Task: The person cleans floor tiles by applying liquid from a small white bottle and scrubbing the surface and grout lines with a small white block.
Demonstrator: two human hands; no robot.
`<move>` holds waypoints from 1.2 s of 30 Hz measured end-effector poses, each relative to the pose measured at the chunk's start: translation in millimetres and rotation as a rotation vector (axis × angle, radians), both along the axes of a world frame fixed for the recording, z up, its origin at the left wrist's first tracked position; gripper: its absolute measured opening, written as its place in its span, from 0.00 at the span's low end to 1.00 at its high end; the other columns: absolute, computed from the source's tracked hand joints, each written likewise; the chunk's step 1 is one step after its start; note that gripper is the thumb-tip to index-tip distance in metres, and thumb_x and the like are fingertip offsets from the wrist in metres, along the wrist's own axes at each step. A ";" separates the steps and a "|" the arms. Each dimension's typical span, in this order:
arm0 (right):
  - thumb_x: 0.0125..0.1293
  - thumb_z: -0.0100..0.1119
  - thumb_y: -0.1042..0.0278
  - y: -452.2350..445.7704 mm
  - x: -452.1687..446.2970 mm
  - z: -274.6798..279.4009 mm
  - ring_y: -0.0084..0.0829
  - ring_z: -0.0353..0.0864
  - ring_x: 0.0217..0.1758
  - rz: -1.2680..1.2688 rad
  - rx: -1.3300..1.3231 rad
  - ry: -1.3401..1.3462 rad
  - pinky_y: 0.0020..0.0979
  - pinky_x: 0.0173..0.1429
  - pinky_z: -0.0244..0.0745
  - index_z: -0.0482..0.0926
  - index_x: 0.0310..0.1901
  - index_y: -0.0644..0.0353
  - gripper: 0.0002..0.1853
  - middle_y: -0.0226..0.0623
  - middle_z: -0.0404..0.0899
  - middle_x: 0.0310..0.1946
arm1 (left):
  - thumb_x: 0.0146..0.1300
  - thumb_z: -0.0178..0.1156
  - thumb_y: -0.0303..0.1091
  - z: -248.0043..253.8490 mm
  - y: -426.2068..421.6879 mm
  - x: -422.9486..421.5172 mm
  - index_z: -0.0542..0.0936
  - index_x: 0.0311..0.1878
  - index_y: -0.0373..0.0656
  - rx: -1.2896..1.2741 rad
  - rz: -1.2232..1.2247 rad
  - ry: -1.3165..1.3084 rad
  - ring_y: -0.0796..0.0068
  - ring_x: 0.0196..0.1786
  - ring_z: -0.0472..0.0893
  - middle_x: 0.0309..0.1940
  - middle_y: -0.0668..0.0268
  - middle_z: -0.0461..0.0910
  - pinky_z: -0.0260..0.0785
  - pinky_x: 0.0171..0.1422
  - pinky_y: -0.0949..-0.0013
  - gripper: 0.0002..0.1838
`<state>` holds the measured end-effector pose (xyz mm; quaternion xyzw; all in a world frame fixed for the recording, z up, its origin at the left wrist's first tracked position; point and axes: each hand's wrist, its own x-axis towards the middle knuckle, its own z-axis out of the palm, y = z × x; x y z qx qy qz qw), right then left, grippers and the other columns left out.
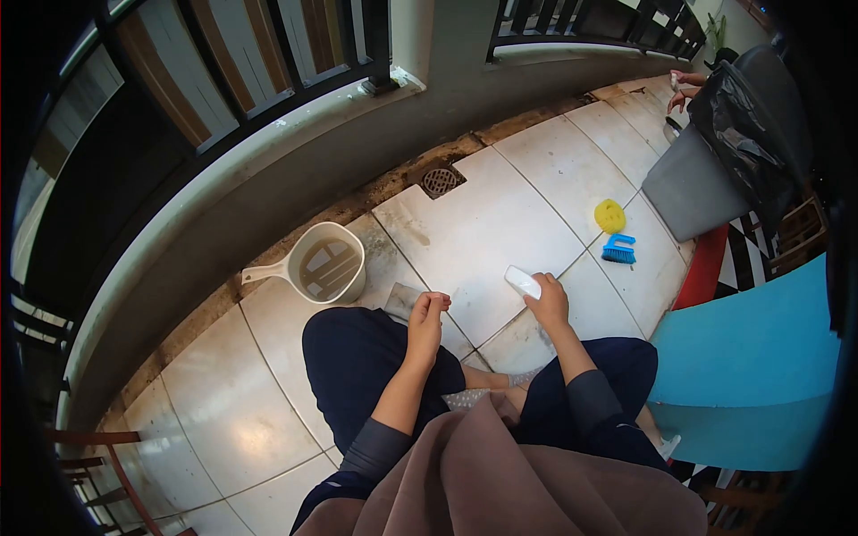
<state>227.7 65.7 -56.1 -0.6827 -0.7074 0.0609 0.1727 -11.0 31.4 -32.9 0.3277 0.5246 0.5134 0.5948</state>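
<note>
My right hand (549,302) is closed round a small white object (522,282), held above the white floor tiles (483,232). My left hand (430,314) is up in front of my left knee, its fingers curled together; whether anything small is between them is hidden. Below it a flat grey piece (404,300) lies on the tiles. To the left stands a white dipper (356,284) with murky water in it, its handle pointing left. Ahead on the right, a yellow sponge (609,216) lies beside a blue brush (618,249), bristles down.
A floor drain (440,182) lies near the low wall (465,112) with its black railing. At the right stand a grey bin (693,183) with a black bag and a blue surface (751,357). Another person's hands (684,92) show behind the bin.
</note>
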 end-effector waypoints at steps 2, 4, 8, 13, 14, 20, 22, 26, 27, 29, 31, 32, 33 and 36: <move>0.42 0.65 0.71 -7.5 -11.5 1.8 0.40 0.71 0.42 0.019 0.008 -0.051 0.37 0.43 0.73 0.73 0.41 0.58 0.20 0.36 0.71 0.36 | 0.64 0.45 0.39 3.2 -2.1 1.2 0.74 0.37 0.46 -0.016 0.031 -0.018 0.84 0.40 0.72 0.35 0.73 0.76 0.58 0.41 0.76 0.10; 0.42 0.65 0.70 -33.3 -33.7 7.2 0.38 0.70 0.42 0.190 -0.040 -0.048 0.36 0.42 0.73 0.72 0.41 0.57 0.21 0.35 0.70 0.36 | 0.64 0.45 0.39 8.6 -0.7 3.5 0.74 0.37 0.47 -0.022 0.037 -0.036 0.84 0.40 0.72 0.34 0.73 0.76 0.58 0.42 0.76 0.10; 0.41 0.65 0.70 -45.1 -36.6 13.9 0.36 0.71 0.42 0.306 -0.076 -0.090 0.34 0.40 0.74 0.72 0.42 0.55 0.22 0.34 0.69 0.36 | 0.64 0.46 0.39 6.5 -1.0 2.4 0.74 0.36 0.47 0.027 0.076 -0.063 0.84 0.39 0.71 0.33 0.74 0.76 0.58 0.42 0.76 0.10; 0.41 0.65 0.70 -0.4 -61.6 6.7 0.36 0.71 0.41 0.261 -0.040 -0.111 0.34 0.40 0.75 0.71 0.39 0.56 0.20 0.33 0.70 0.36 | 0.64 0.47 0.38 -1.8 -1.9 6.7 0.74 0.33 0.47 0.130 0.207 -0.057 0.85 0.37 0.72 0.31 0.74 0.76 0.58 0.39 0.77 0.09; 0.42 0.65 0.70 13.8 -71.5 3.4 0.36 0.71 0.41 0.256 -0.017 -0.111 0.34 0.40 0.75 0.71 0.38 0.56 0.19 0.33 0.70 0.36 | 0.64 0.47 0.37 -3.3 0.5 7.0 0.74 0.32 0.47 0.178 0.228 -0.042 0.85 0.36 0.72 0.31 0.74 0.76 0.58 0.38 0.77 0.09; 0.42 0.65 0.70 17.6 -91.0 0.9 0.37 0.71 0.42 0.263 -0.036 -0.088 0.34 0.39 0.76 0.70 0.38 0.56 0.19 0.34 0.70 0.36 | 0.64 0.47 0.36 -1.3 -9.5 -3.7 0.74 0.31 0.47 0.065 0.259 -0.055 0.85 0.35 0.72 0.29 0.74 0.75 0.58 0.37 0.78 0.09; 0.41 0.65 0.70 -16.0 -78.7 10.3 0.37 0.71 0.42 0.317 -0.085 -0.116 0.33 0.39 0.76 0.70 0.38 0.56 0.20 0.34 0.69 0.36 | 0.63 0.47 0.36 -0.4 -11.9 -7.2 0.74 0.30 0.47 0.053 0.264 -0.085 0.85 0.35 0.72 0.29 0.74 0.75 0.59 0.38 0.78 0.09; 0.41 0.65 0.69 -67.4 -53.4 22.8 0.35 0.70 0.42 0.368 -0.090 -0.162 0.32 0.38 0.75 0.69 0.39 0.55 0.21 0.33 0.68 0.35 | 0.62 0.47 0.37 2.4 -4.7 -0.4 0.73 0.29 0.48 -0.007 0.301 -0.169 0.85 0.35 0.72 0.28 0.75 0.75 0.59 0.38 0.77 0.09; 0.41 0.65 0.69 -68.8 -53.4 23.5 0.35 0.70 0.42 0.367 -0.101 -0.177 0.32 0.38 0.76 0.69 0.39 0.55 0.21 0.33 0.68 0.35 | 0.62 0.48 0.38 1.8 -2.0 3.5 0.73 0.29 0.49 0.004 0.303 -0.189 0.85 0.35 0.71 0.28 0.75 0.74 0.58 0.37 0.77 0.09; 0.41 0.65 0.69 -67.7 -59.8 21.7 0.35 0.70 0.42 0.361 -0.114 -0.191 0.32 0.37 0.75 0.69 0.40 0.55 0.21 0.33 0.68 0.35 | 0.62 0.48 0.38 0.5 1.6 10.4 0.73 0.28 0.49 0.027 0.290 -0.220 0.85 0.34 0.71 0.27 0.75 0.74 0.58 0.37 0.77 0.09; 0.41 0.66 0.68 -41.8 -75.9 16.8 0.35 0.70 0.41 0.348 -0.107 -0.195 0.32 0.37 0.75 0.70 0.41 0.55 0.22 0.32 0.68 0.35 | 0.62 0.48 0.38 1.9 1.5 13.0 0.73 0.28 0.49 0.027 0.294 -0.215 0.85 0.34 0.71 0.27 0.75 0.74 0.58 0.36 0.77 0.09; 0.41 0.66 0.69 -28.9 -85.9 9.9 0.35 0.71 0.41 0.332 -0.083 -0.193 0.33 0.37 0.75 0.70 0.40 0.55 0.22 0.32 0.68 0.35 | 0.62 0.48 0.38 2.8 0.9 13.2 0.73 0.28 0.49 0.028 0.296 -0.211 0.85 0.34 0.71 0.26 0.75 0.74 0.58 0.36 0.77 0.09; 0.41 0.66 0.69 -16.3 -95.1 3.8 0.35 0.71 0.41 0.320 -0.059 -0.190 0.33 0.37 0.75 0.70 0.40 0.55 0.22 0.32 0.69 0.35 | 0.62 0.48 0.38 2.8 -0.6 10.9 0.73 0.28 0.49 0.014 0.294 -0.206 0.85 0.33 0.71 0.26 0.75 0.74 0.58 0.36 0.77 0.09; 0.43 0.61 0.73 6.3 -112.6 0.1 0.35 0.72 0.40 0.320 0.002 -0.185 0.32 0.33 0.77 0.70 0.37 0.56 0.16 0.32 0.70 0.35 | 0.62 0.48 0.38 0.7 -9.3 -0.8 0.73 0.28 0.49 -0.017 0.305 -0.191 0.85 0.33 0.71 0.26 0.75 0.74 0.58 0.36 0.76 0.09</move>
